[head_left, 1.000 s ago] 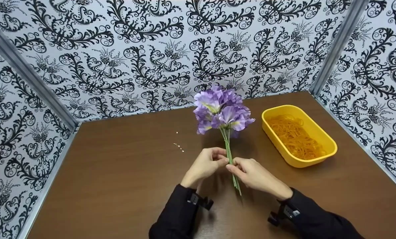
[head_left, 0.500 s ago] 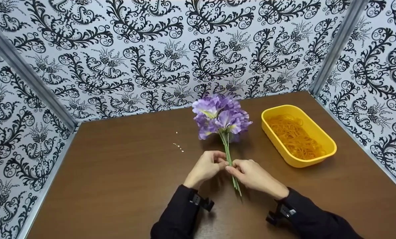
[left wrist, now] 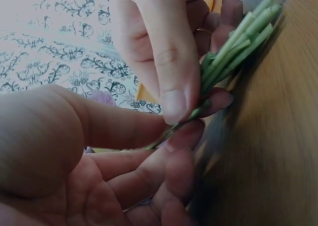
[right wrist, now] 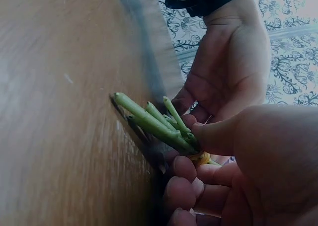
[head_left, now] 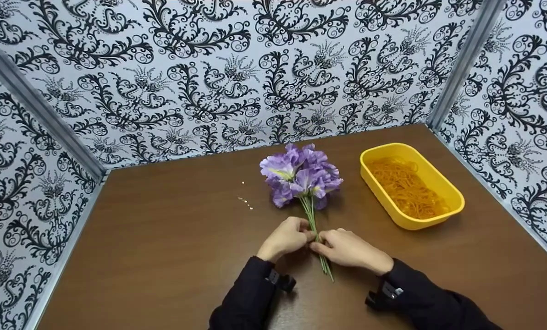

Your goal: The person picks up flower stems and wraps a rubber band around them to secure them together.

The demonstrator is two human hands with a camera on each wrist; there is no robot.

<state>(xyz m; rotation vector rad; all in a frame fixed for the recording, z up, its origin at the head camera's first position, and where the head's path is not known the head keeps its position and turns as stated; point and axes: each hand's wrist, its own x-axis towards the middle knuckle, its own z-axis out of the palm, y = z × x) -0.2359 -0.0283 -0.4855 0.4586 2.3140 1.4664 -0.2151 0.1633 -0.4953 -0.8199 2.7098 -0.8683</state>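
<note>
Both hands meet at the green stems (head_left: 317,229) of a purple artificial bouquet (head_left: 301,176); the left hand (head_left: 286,237) and right hand (head_left: 349,248) each pinch the bundle between thumb and fingers; over the past second the bouquet has sunk from raised to lying nearly flat on the brown bench (head_left: 163,238), suggesting the binding is settling; blooms look like soft fabric, stems smooth plastic; a glossy yellow tray (head_left: 454,201) of thin orange rubber bands (head_left: 406,190) sits just right.
</note>
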